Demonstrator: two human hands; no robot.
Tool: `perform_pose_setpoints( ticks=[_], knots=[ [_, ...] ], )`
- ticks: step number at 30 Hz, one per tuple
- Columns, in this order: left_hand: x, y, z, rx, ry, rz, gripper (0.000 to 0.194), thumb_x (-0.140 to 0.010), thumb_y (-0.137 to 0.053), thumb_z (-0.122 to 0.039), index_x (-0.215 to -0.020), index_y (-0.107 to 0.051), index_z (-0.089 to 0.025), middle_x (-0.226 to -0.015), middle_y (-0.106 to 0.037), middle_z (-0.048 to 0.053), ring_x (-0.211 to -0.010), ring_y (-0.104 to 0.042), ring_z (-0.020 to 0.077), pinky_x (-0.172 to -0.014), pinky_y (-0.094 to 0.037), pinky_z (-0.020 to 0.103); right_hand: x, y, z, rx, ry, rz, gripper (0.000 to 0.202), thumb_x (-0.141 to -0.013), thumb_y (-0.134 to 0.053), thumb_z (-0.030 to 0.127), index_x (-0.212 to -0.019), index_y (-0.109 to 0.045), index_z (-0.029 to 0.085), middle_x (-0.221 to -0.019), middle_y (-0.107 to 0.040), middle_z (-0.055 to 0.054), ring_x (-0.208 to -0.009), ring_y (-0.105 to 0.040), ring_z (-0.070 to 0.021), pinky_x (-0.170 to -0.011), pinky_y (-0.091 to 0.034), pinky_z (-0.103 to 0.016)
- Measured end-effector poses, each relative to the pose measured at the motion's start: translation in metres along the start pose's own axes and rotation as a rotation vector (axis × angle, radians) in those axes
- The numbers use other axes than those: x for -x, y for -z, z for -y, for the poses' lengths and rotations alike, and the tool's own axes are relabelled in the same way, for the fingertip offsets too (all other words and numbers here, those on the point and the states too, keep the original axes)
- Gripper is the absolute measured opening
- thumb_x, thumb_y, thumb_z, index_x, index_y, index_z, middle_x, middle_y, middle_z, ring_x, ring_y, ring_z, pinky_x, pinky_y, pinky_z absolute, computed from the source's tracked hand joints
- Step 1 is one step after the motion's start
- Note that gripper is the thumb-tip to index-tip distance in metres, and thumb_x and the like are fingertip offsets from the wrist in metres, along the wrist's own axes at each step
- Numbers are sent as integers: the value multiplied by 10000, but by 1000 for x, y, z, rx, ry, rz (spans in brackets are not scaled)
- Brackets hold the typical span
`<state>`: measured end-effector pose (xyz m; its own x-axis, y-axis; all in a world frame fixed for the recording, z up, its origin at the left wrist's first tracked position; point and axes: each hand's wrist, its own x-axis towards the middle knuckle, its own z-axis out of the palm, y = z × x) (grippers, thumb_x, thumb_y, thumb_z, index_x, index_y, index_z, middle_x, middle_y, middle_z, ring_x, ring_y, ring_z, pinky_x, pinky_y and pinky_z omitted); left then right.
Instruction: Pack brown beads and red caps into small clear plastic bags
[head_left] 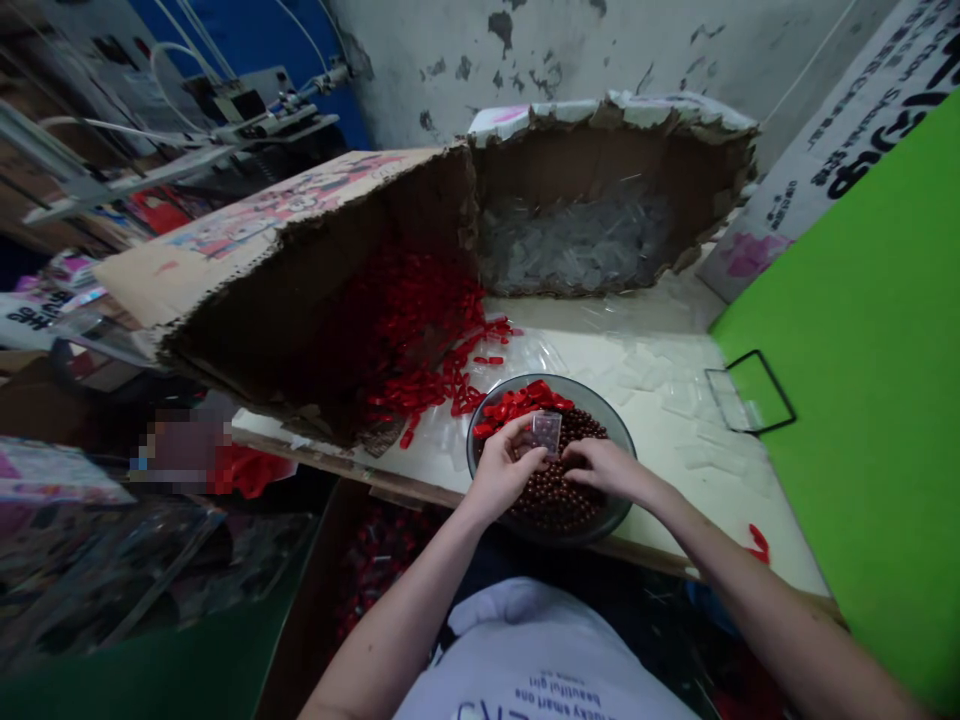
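A round grey bowl (621, 420) stands at the front edge of the white table. Brown beads (559, 503) fill much of it, and red plastic pieces (525, 400) lie along its back left side. Over the bowl, my left hand (508, 465) holds a small clear plastic case (546, 433) between thumb and fingers. To its right, my right hand (600, 468) reaches down to the beads with its fingers bent; whether it pinches a bead is too small to tell.
A cardboard box (247, 280) spills red pieces (420, 320) at the left. Behind the bowl, another box (615, 150) holds clear plastic pieces (577, 240). Clear pieces lie on the table (600, 345). A green panel (870, 350) and black wire frame (776, 385) stand at right.
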<state>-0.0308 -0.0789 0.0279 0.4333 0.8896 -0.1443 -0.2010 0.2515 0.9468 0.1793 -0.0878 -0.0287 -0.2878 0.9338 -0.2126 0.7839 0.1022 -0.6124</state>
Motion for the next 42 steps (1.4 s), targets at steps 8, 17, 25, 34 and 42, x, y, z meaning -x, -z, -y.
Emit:
perform_pose_setpoints(
  ticks=[8,17,25,34,42],
  knots=[
    [1,3,0,4,-23,-10,495,-750,-650,-188,-1233,-545,-159,-1228,-623,119,-995,-637,193,-763,-544,256,3,-18,8,-11,63,58,77,-722,-616,152,-755,-671,194,-750,-693,-31,-713,-632,-200,-683,-458,-313],
    [2,6,19,-84,-23,8,416,-739,-608,-113,-1153,-595,-154,-1192,-646,108,-1062,-619,213,-900,-513,339,20,28,45,-479,87,-482,212,-823,-631,306,-1025,-625,242,-983,-666,-40,-849,-650,-184,-796,-531,-331],
    [5,2,37,-166,-28,24,374,-716,-614,-95,-1085,-627,-160,-1051,-677,68,-998,-618,201,-952,-464,359,19,18,77,-246,300,-539,212,-878,-552,212,-1064,-644,250,-1047,-678,-52,-996,-628,-210,-915,-503,-398],
    [17,20,35,68,72,-62,278,-726,-688,-200,-995,-626,-173,-1019,-683,59,-900,-644,175,-845,-510,322,0,9,40,-266,64,-549,229,-912,-482,252,-1094,-620,239,-1093,-675,-55,-955,-658,-198,-882,-512,-377],
    [25,44,32,145,80,-206,329,-746,-713,-304,-1013,-600,-147,-989,-704,84,-923,-659,190,-787,-537,305,-47,-29,27,61,81,-315,138,-797,-622,210,-931,-652,207,-922,-659,-61,-868,-619,-210,-822,-480,-342]
  ],
)
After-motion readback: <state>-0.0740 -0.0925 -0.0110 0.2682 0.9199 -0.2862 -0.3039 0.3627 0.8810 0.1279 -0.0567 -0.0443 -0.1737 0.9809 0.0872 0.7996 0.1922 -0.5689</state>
